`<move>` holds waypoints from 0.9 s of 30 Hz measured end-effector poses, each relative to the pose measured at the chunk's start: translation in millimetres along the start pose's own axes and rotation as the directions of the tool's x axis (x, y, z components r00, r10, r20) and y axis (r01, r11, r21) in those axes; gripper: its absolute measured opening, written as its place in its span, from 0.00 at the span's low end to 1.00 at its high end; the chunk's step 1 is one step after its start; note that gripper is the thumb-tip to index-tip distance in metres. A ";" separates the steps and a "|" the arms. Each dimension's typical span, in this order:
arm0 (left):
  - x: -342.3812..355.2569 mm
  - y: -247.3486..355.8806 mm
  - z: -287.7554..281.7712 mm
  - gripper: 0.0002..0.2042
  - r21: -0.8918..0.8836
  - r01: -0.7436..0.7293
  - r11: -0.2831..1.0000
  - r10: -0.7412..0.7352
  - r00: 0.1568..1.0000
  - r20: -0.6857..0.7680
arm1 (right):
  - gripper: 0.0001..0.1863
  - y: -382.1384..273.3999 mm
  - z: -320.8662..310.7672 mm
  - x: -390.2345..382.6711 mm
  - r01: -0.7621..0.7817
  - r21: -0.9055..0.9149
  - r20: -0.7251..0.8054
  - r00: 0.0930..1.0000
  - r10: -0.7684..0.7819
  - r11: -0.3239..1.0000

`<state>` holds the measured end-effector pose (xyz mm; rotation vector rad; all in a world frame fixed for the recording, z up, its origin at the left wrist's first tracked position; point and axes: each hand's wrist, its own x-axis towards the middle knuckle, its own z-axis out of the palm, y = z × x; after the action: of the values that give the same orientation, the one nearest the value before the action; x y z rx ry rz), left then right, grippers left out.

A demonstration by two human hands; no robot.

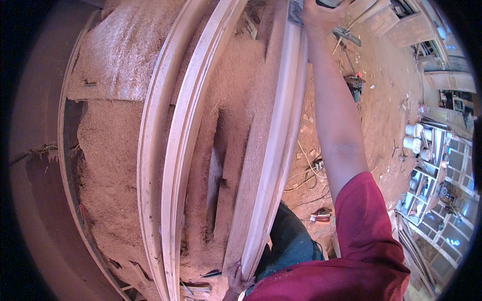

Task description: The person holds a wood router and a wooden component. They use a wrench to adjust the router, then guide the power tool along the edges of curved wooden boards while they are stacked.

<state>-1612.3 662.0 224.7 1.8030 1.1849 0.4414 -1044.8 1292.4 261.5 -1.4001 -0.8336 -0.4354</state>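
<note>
A long, pale wooden moulding board (273,145) runs along the near edge of the workbench, close to my body. At its far end, my right hand (321,17) is closed around a hand-held power sander (296,14). The sander's dark base lies against the wood, and the frame's upper edge cuts off much of its body. My left hand (236,279) grips the near end of the same board, fingers bent over it. Further left, two more long wooden mouldings (173,150) lie side by side, apart from both hands.
Reddish sawdust (115,135) covers the bench thickly, with dark gaps between its planks. On the floor to the right are cables (306,175), a green power tool (355,85), a red-and-white tool (321,215) and wood scraps. Shelving with white containers (413,138) stands at the far right.
</note>
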 end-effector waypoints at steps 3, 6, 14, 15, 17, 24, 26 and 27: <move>-2.3 -6.3 -1.2 0.44 -0.004 -0.003 1.000 0.003 0.999 0.034 | 0.35 11.4 2.4 10.6 0.061 -0.066 -0.023 0.998 -0.062 0.996; -14.5 -7.2 2.3 0.45 0.031 0.025 0.999 -0.026 0.999 0.046 | 0.37 5.4 17.2 15.7 0.038 -0.042 -0.031 0.999 -0.039 0.998; -14.3 -10.1 2.6 0.45 0.033 0.047 0.998 -0.049 0.998 0.051 | 0.43 27.0 31.5 34.3 0.065 -0.255 -0.059 0.995 -0.082 0.965; -13.7 -10.9 2.9 0.45 0.033 0.052 0.998 -0.054 0.997 0.052 | 0.42 33.4 33.6 34.5 0.129 -0.250 -0.077 0.985 -0.153 0.960; -16.7 -11.1 4.3 0.44 0.024 0.058 0.998 -0.060 0.997 0.055 | 0.41 30.9 31.8 38.4 0.089 -0.120 -0.023 0.995 -0.092 0.989; 101.6 20.8 -36.6 0.43 0.189 0.019 0.982 -0.072 0.958 0.279 | 0.46 43.9 31.8 39.8 0.009 -0.178 0.080 0.997 0.005 0.984; 214.8 30.8 -32.5 0.41 0.094 -0.101 0.990 0.083 0.981 0.175 | 0.47 39.5 28.4 44.8 -0.095 -0.094 0.087 0.991 0.104 0.991; 294.7 55.7 -29.6 0.40 0.094 -0.149 0.984 0.137 0.983 0.123 | 0.47 36.1 30.8 43.0 -0.162 -0.065 0.082 0.983 0.167 0.985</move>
<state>-1462.7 923.3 235.6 1.9832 1.0182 0.3574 -998.7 1336.5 267.0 -1.5377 -0.7733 -0.2748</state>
